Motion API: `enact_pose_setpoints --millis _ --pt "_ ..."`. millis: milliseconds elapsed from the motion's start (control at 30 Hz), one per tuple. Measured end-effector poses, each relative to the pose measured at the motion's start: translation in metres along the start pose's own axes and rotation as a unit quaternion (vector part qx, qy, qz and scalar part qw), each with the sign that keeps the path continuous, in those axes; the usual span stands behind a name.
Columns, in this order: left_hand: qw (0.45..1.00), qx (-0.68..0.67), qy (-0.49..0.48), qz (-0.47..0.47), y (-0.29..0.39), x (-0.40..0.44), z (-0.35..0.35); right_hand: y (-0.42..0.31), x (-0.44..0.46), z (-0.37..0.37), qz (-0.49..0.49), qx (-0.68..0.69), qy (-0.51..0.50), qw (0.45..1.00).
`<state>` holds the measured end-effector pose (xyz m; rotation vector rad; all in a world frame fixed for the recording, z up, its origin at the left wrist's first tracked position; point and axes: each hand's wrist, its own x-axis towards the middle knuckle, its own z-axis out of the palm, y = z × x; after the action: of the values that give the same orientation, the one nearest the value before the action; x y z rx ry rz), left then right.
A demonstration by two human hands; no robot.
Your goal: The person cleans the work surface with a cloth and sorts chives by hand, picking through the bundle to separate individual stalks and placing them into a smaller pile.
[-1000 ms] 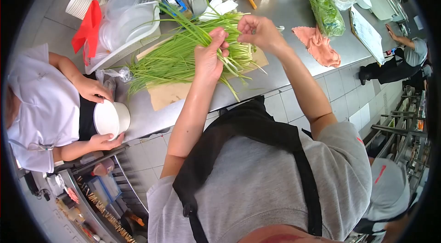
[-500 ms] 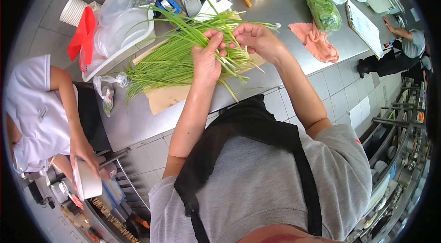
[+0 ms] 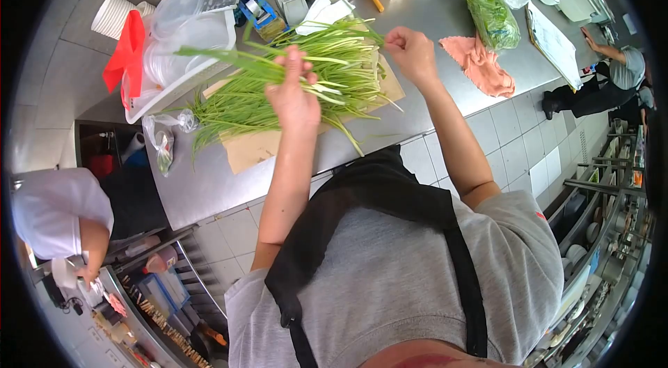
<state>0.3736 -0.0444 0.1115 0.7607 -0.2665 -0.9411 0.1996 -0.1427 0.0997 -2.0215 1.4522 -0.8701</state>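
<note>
A small bunch of long green stalks [image 3: 254,67] is held by the left hand [image 3: 296,96], pinched between the thumb and the fingers, above the big pile of green stalks [image 3: 243,114]. This pile is spread over a brown sheet [image 3: 250,151] on the metal table [image 3: 202,190]. The right hand [image 3: 415,58] is raised near the right end of the pile, with its fingers bent; whether something thin is pinched by it cannot be told. Plastic lids [image 3: 167,58] are kept in a white tray [image 3: 188,84], left of the pile. An orange cloth [image 3: 483,74] is placed on the right.
</note>
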Motion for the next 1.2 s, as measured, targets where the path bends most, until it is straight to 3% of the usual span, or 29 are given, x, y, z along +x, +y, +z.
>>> enact_pose_setpoints --millis 33,100,133,200,300,367,500,667,733,767,833,900,1033,1100,1200 --pt "1.0 -0.001 0.0 0.001 0.009 0.005 -0.003 0.006 0.002 0.001 -0.001 0.0 0.0 1.0" --pt "0.999 -0.044 0.001 0.014 0.026 0.016 -0.013 0.013 0.006 0.004 -0.146 -0.191 0.085 0.967" --pt "0.996 -0.089 -0.023 -0.019 0.031 0.021 -0.018 0.01 0.012 0.009 -0.147 -0.19 0.085 0.967" --pt "0.991 -0.125 -0.016 -0.043 0.031 0.024 -0.021 -0.001 0.022 0.026 -0.252 -0.13 0.013 0.959" --pt "0.973 -0.205 -0.019 -0.101 0.028 0.024 -0.025 -0.003 0.041 0.054 -0.32 -0.173 -0.045 0.931" --pt "0.964 -0.235 -0.04 -0.119 0.027 0.019 -0.03 -0.005 0.047 0.056 -0.322 -0.197 -0.035 0.925" --pt "0.969 -0.234 -0.05 -0.062 0.038 0.012 -0.038 -0.014 0.063 0.051 -0.294 -0.256 -0.13 0.912" --pt "0.954 -0.249 -0.164 -0.005 0.085 -0.001 -0.018 -0.026 0.074 0.047 -0.306 -0.301 -0.146 0.891" --pt "0.944 -0.269 -0.19 0.021 0.095 0.001 -0.021 -0.039 0.08 0.025 -0.298 -0.159 -0.031 0.941" --pt "0.943 -0.273 -0.185 0.039 0.098 0.004 -0.025 -0.045 0.083 0.015 -0.3 -0.159 -0.031 0.94" --pt "0.941 -0.278 -0.182 0.061 0.093 0.011 -0.03 -0.053 0.09 -0.003 -0.189 0.07 -0.004 0.979" --pt "0.962 -0.265 -0.067 0.018 0.07 0.017 -0.041 -0.04 0.088 0.007 -0.236 0.069 -0.019 0.969" --pt "0.97 -0.231 -0.021 -0.077 0.021 0.017 -0.028 -0.046 0.066 0.014 -0.178 0.111 -0.099 0.973" --pt "0.978 -0.196 -0.029 -0.069 0.012 0.019 -0.017 -0.055 0.056 0.013 -0.093 0.136 -0.152 0.975" --pt "0.988 -0.13 -0.042 -0.071 0.008 0.024 -0.003 -0.063 0.041 0.019 -0.102 0.149 -0.172 0.968"
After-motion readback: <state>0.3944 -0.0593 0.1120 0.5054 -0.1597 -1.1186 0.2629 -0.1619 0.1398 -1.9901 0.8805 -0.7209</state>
